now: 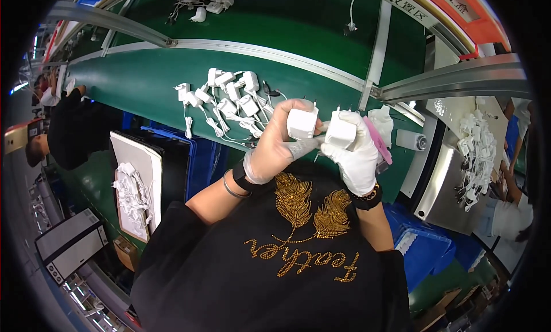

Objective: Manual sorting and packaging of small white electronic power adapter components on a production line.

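Note:
Side by side over the near edge of the green bench, each of my hands grips a white power adapter with prongs pointing away from me. My left hand (pixel 274 138), in a thin translucent glove, is closed around one power adapter (pixel 302 124). In a white glove, my right hand (pixel 359 162) is closed on the other power adapter (pixel 340 131). Grey material covers some left fingertips below the adapters. Just left and beyond lies a pile of white adapters (pixel 232 96) with bundled cables. A pink object (pixel 377 141) sits beside my right hand, partly hidden by it.
A metal rail (pixel 264 51) runs along the back of the green bench (pixel 143 82). A white cylindrical container (pixel 411 140) stands at the right. More adapters lie on a board (pixel 133 194) at left and on a right-hand surface (pixel 477 154). Blue bins (pixel 422 246) stand below; other people are nearby.

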Demonstrator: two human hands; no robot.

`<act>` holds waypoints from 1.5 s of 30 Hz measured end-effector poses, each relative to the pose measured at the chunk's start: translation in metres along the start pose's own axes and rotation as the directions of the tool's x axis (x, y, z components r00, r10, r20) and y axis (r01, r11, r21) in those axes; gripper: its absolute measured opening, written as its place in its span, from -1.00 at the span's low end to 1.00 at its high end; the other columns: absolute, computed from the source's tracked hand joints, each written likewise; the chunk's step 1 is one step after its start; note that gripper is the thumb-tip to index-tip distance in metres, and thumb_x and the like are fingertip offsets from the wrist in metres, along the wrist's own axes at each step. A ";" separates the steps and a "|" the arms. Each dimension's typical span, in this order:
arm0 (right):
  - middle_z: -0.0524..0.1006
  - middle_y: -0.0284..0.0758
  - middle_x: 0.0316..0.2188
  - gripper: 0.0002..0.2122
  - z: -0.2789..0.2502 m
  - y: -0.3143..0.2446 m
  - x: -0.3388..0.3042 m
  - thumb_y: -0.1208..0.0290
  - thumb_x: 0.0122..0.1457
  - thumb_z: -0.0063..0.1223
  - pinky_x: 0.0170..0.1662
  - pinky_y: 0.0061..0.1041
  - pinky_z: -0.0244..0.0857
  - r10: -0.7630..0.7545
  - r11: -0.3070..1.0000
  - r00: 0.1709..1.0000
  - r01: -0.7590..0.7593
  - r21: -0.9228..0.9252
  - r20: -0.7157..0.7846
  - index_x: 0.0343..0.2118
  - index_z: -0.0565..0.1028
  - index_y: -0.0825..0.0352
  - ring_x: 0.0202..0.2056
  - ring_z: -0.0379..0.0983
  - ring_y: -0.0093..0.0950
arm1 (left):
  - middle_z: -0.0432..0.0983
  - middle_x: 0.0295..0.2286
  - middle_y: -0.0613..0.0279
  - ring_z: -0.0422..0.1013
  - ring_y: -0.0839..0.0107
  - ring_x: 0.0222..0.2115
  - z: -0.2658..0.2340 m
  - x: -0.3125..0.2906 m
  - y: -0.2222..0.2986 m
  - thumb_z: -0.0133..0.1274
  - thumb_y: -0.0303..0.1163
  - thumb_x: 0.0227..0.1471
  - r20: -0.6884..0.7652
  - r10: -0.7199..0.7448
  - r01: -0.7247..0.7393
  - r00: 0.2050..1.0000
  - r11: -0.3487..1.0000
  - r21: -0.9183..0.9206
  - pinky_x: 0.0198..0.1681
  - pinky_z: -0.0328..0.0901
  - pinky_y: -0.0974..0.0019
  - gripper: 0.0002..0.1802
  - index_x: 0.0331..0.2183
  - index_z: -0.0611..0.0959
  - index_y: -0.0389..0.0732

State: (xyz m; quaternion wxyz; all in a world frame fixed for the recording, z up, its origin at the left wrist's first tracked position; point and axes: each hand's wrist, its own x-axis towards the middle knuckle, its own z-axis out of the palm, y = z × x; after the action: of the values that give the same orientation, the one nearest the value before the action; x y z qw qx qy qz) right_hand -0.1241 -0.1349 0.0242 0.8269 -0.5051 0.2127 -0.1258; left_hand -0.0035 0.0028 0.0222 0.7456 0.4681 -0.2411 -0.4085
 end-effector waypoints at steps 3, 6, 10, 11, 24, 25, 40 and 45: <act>0.46 -0.39 -0.11 -0.43 -0.003 0.004 -0.002 0.80 -0.06 0.16 -0.08 -0.60 0.37 -0.032 0.999 0.999 0.032 0.000 0.023 0.07 0.32 0.32 -0.10 0.42 -0.58 | 0.36 -0.11 0.13 0.35 0.39 -0.06 0.010 -0.001 0.006 0.20 -0.53 -0.05 -0.027 -0.012 0.014 1.000 0.996 0.084 0.03 0.27 0.27 -0.36 0.02 0.23 -0.19; 0.46 -0.39 -0.09 -0.42 -0.002 0.004 -0.005 0.79 -0.05 0.17 -0.05 -0.59 0.34 -0.081 0.997 0.996 0.081 -0.014 0.037 0.09 0.32 0.31 -0.08 0.41 -0.58 | 0.37 -0.09 0.15 0.33 0.41 -0.03 0.010 -0.002 0.005 0.21 -0.56 -0.07 -0.030 0.032 -0.025 0.999 0.976 0.214 0.07 0.23 0.29 -0.36 0.01 0.26 -0.24; 0.45 -0.39 -0.07 -0.40 -0.001 0.003 -0.008 0.78 -0.05 0.17 0.00 -0.58 0.31 -0.142 0.988 0.988 0.145 -0.050 0.058 0.11 0.30 0.31 -0.05 0.39 -0.57 | 0.36 -0.05 0.17 0.30 0.42 0.02 0.013 0.001 0.011 0.27 -0.54 -0.12 0.003 0.113 -0.106 0.994 0.920 0.377 0.10 0.19 0.34 -0.29 0.05 0.29 -0.25; 0.44 -0.39 -0.05 -0.40 -0.001 0.003 -0.009 0.78 -0.05 0.18 0.01 -0.57 0.30 -0.138 0.988 0.988 0.142 -0.058 0.073 0.11 0.30 0.31 -0.03 0.38 -0.57 | 0.36 -0.03 0.18 0.29 0.43 0.02 0.016 0.003 0.016 0.28 -0.53 -0.12 0.000 0.099 -0.092 0.995 0.925 0.370 0.11 0.18 0.35 -0.28 0.06 0.30 -0.25; 0.40 -0.34 0.00 -0.34 0.025 -0.005 -0.011 0.77 -0.08 0.21 0.05 -0.54 0.29 -0.017 0.991 0.999 0.012 -0.130 -0.038 0.14 0.25 0.31 0.00 0.37 -0.53 | 0.36 0.00 0.27 0.32 0.49 -0.01 0.008 0.007 0.020 0.34 -0.48 -0.17 -0.060 -0.144 0.153 0.988 0.971 0.186 0.08 0.21 0.38 -0.22 0.09 0.35 -0.26; 0.40 -0.34 0.00 -0.34 0.028 -0.004 -0.011 0.77 -0.08 0.21 0.05 -0.54 0.29 -0.016 0.992 0.999 0.011 -0.129 -0.039 0.14 0.25 0.31 0.00 0.37 -0.53 | 0.36 0.00 0.27 0.32 0.49 -0.01 0.007 0.007 0.019 0.34 -0.48 -0.17 -0.059 -0.146 0.155 0.988 0.970 0.186 0.08 0.21 0.38 -0.22 0.09 0.35 -0.26; 0.41 -0.35 -0.05 -0.39 0.035 0.007 -0.015 0.77 -0.11 0.21 -0.04 -0.59 0.34 -0.004 0.991 0.998 -0.004 -0.134 -0.059 0.07 0.29 0.36 -0.05 0.39 -0.56 | 0.44 -0.12 0.26 0.38 0.53 -0.11 -0.014 0.010 0.026 0.30 -0.46 -0.12 0.145 -0.084 0.025 0.986 0.929 0.370 -0.02 0.27 0.42 -0.33 0.03 0.37 -0.26; 0.42 -0.36 -0.07 -0.39 0.040 0.002 -0.016 0.77 -0.11 0.21 -0.03 -0.58 0.33 0.073 0.997 0.997 -0.073 -0.005 -0.018 0.07 0.29 0.36 -0.05 0.39 -0.56 | 0.44 -0.12 0.24 0.38 0.51 -0.11 -0.020 0.005 0.032 0.30 -0.45 -0.11 0.168 -0.097 0.026 0.981 0.924 0.381 -0.02 0.27 0.41 -0.32 0.04 0.36 -0.25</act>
State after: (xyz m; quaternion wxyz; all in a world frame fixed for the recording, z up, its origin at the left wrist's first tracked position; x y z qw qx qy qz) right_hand -0.1190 -0.0959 0.0421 0.8277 -0.4982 0.2385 -0.0995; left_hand 0.0263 0.0160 0.0421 0.6029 0.5703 -0.3680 -0.4193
